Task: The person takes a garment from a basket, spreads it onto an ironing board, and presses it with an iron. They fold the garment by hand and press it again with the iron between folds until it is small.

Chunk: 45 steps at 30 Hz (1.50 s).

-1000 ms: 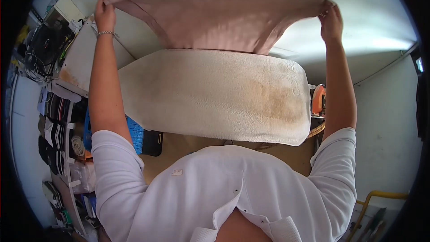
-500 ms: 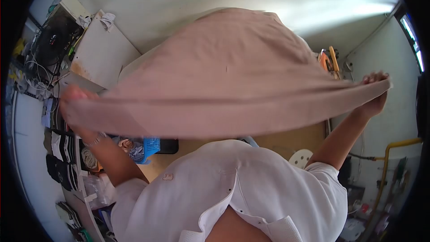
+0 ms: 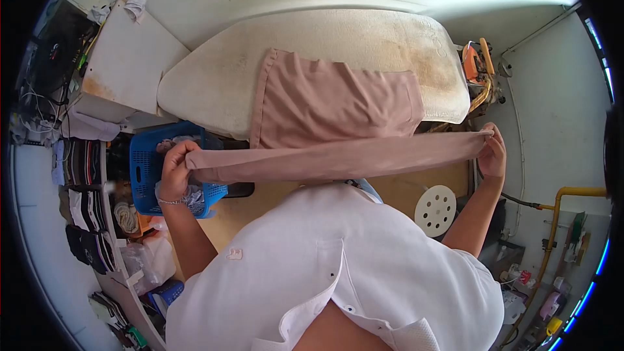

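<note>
A dusty pink cloth [image 3: 338, 101] lies with its far part spread on the padded ironing board [image 3: 221, 71]. Its near edge is stretched between my two hands, in front of my chest. My left hand [image 3: 174, 172] pinches the left corner, above a blue basket. At the other corner, my right hand [image 3: 494, 151] grips the cloth with thumb and fingers, below the board's right end. The cloth's near strip hangs taut and slightly tilted, higher on the right.
The blue basket [image 3: 146, 175] holds crumpled clothes on the left. An orange-handled iron [image 3: 478, 62] stands at the board's right end. A round white stool [image 3: 435, 210] with holes is at lower right. Folded garments [image 3: 84, 162] fill shelves at left; a yellow pipe [image 3: 558, 221] runs at right.
The cloth was billowing high over the board; now its far part has come down onto it. Both hands have moved inward, and the board and basket have come into view.
</note>
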Each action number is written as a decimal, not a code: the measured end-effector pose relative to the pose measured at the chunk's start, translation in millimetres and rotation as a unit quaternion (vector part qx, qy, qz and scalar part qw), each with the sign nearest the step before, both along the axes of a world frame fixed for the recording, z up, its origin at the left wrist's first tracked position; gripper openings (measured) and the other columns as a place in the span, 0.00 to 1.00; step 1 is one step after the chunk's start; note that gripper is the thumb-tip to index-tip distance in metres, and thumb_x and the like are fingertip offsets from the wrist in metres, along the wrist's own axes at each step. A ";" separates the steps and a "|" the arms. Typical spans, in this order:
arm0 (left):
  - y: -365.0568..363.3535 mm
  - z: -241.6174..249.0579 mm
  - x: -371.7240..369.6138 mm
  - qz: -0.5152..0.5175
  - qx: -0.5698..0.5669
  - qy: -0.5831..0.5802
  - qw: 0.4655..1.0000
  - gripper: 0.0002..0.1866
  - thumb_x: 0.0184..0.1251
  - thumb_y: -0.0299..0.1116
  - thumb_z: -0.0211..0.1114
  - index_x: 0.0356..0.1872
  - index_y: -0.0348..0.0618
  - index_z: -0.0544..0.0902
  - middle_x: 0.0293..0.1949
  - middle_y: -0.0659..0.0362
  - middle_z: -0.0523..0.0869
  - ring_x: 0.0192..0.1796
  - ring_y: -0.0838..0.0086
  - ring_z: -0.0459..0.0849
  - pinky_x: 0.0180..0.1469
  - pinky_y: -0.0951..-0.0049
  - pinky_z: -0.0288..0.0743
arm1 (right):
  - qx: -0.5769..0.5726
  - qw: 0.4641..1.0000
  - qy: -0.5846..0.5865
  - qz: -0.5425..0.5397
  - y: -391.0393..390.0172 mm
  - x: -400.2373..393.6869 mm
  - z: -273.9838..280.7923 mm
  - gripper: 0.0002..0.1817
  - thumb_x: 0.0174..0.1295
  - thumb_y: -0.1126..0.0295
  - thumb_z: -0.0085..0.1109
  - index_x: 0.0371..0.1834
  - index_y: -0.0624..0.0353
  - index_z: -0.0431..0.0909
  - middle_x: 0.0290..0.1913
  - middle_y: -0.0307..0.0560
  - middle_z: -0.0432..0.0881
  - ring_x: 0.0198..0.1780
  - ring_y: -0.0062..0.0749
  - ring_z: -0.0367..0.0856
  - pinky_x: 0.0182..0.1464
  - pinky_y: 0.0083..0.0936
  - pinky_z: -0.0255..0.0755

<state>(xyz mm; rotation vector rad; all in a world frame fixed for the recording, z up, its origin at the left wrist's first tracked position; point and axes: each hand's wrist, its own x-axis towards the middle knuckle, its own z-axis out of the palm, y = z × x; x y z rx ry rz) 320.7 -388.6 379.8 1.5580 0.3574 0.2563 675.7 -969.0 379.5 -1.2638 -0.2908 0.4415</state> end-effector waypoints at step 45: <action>115.6 -182.7 296.4 0.079 0.110 0.142 0.981 0.22 0.57 0.32 0.69 0.53 0.39 0.76 0.40 0.57 0.84 0.39 0.75 0.82 0.34 0.78 0.72 | -0.314 0.945 0.091 -0.010 100.6 177.4 -167.3 0.10 0.54 0.77 0.64 0.39 0.59 0.77 0.33 0.36 0.80 0.34 0.20 0.79 0.35 0.18 0.73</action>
